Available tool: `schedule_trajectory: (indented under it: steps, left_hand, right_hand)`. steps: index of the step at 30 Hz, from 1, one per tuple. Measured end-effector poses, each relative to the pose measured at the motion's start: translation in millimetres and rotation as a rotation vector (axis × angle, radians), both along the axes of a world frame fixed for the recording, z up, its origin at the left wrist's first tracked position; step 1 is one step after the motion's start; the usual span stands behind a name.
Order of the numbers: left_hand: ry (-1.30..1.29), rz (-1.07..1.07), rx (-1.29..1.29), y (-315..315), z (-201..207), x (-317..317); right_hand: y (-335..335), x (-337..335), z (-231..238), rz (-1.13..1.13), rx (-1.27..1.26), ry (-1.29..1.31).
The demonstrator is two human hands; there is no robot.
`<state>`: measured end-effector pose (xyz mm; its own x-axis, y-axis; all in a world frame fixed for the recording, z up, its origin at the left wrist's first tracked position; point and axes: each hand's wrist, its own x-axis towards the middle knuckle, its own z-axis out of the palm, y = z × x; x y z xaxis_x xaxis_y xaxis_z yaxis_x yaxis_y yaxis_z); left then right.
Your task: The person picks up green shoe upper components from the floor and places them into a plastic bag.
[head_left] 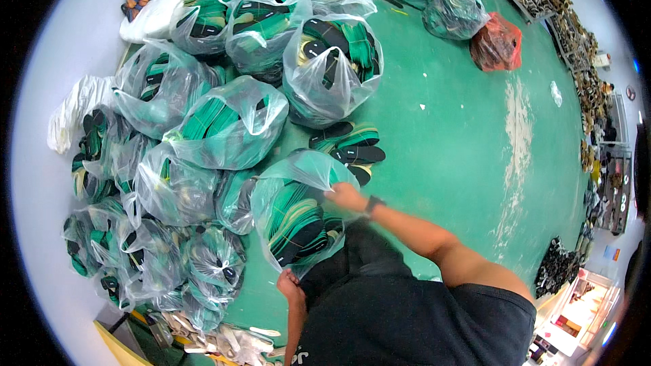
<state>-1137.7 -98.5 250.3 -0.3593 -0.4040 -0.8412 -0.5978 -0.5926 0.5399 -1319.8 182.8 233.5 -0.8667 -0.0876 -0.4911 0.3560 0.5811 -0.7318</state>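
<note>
A clear plastic bag (317, 169) stands in front of me on the floor, its mouth spread wide. Packed inside it are stacked shoe insoles (297, 213) in green, black and cream. My right hand (347, 198), with a dark band on the wrist, is closed on the bag's far right rim. On the near left side, my left hand (289, 283) pinches the rim; its fingers show only in part. Loose black and green insoles (356, 146) lie in a small heap just beyond the bag.
Many filled clear bags (227, 122) crowd the floor to the left and far left. A red bag (497, 42) and another clear bag (456, 10) sit at the far right. Racks of dark items (569, 41) line the right wall. Pale pieces (237, 342) lie at the lower left.
</note>
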Motion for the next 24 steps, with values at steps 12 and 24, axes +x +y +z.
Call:
schedule_trajectory:
  steps: [12,24]
  left_hand:
    - [0.2,0.09,-0.015,-9,84,-92]
    - [0.223,0.082,0.039,-109,-46,-142]
  right_hand:
    - [-30,-122,74,-0.274,-0.306,0.018]
    - [-133,-191,2,-0.024,-0.274,-0.185]
